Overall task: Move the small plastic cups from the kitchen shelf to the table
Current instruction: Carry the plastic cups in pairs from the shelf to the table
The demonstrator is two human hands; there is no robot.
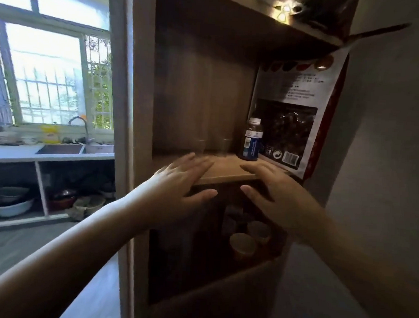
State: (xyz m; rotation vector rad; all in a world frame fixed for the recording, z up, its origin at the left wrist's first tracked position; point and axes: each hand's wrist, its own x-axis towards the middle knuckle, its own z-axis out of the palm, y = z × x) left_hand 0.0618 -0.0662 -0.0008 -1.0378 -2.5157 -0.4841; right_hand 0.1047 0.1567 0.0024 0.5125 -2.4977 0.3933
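Observation:
A wooden kitchen shelf [227, 172] stands right in front of me. Faint clear plastic cups [214, 145] stand blurred at the back of its middle board, left of a water bottle. My left hand [181, 181] reaches over the board's front edge with fingers spread and nothing in it. My right hand [276, 197] hovers open beside it, just in front of the board. Two brownish cups [243, 244] sit in the dark compartment below, under my right hand.
A water bottle [251, 141] and a large red-and-white food bag [294, 109] stand on the board's right side. To the left are a window, a sink counter [50, 154] and bowls [9, 205] stored beneath. A wall rises at the right.

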